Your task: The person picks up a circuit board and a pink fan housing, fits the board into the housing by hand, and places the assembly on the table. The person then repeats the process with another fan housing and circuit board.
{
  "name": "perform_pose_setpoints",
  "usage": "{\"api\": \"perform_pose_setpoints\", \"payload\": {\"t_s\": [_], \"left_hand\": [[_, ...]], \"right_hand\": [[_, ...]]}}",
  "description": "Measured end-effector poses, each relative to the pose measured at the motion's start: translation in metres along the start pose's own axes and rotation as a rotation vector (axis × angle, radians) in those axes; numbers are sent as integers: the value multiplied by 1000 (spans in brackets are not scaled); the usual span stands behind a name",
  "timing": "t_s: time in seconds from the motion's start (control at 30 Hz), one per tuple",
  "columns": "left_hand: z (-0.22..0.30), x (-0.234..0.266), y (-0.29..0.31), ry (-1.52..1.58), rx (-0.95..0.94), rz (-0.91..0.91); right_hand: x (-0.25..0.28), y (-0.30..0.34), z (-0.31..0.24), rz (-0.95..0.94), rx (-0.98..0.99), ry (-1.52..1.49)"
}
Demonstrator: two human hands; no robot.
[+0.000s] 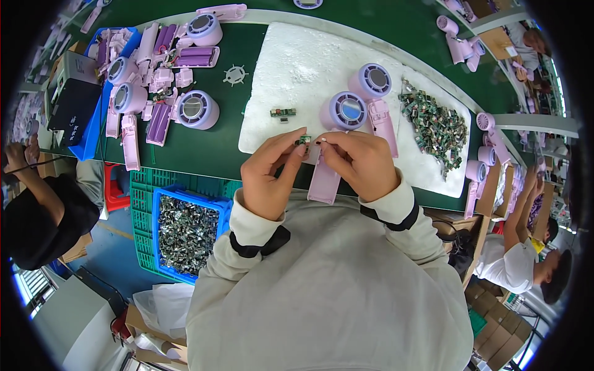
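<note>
Has a pink handle casing (324, 183) nearest, between the wrists. Just beyond, pinches a small green circuit board (303, 141) in the fingertips of the left hand (271, 170), just left of the right hand (362, 159). Holds right thumb and forefinger narrow beside a small white piece (323, 140); cannot tell if gripped. Farther, includes a purple fan head (337, 112) and white foam (297, 62).

Left hand (267, 168) near right hand (369, 162), each in pinch grip
</note>
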State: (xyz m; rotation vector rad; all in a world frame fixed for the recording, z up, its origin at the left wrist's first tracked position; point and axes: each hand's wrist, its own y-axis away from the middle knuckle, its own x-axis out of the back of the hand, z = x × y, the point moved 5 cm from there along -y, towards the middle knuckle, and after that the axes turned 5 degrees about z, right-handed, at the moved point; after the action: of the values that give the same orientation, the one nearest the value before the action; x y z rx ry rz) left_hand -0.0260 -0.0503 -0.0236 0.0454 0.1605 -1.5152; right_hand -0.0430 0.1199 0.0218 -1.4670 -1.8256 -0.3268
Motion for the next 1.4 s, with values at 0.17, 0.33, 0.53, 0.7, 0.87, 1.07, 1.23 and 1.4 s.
{"api": "perform_pose_setpoints", "payload": {"t_s": [0.17,0.33,0.53,0.7,0.87,1.07,1.23,1.4], "left_hand": [[7,-3,-1,-59,-47,-29],[17,-4,-2,-221,-150,-67],[9,1,-5,-138,-177,-204],[-2,-2,-4,79,-18,-235],[-15,-7,-2,388,162,-307],[-22,-9,-2,417,188,-347],[-21,-9,0,359,173,-341],[-16,-11,-1,309,147,-303]], "right_hand": [[6,-2,-9,-5,58,35],[12,-3,-14,-35,136,61],[15,-2,-8,-52,139,19],[19,2,-3,-19,-16,-152],[12,13,13,-73,-343,-440],[12,16,16,-96,-435,-506],[13,16,17,-101,-412,-470],[12,18,12,14,-343,-448]]}}
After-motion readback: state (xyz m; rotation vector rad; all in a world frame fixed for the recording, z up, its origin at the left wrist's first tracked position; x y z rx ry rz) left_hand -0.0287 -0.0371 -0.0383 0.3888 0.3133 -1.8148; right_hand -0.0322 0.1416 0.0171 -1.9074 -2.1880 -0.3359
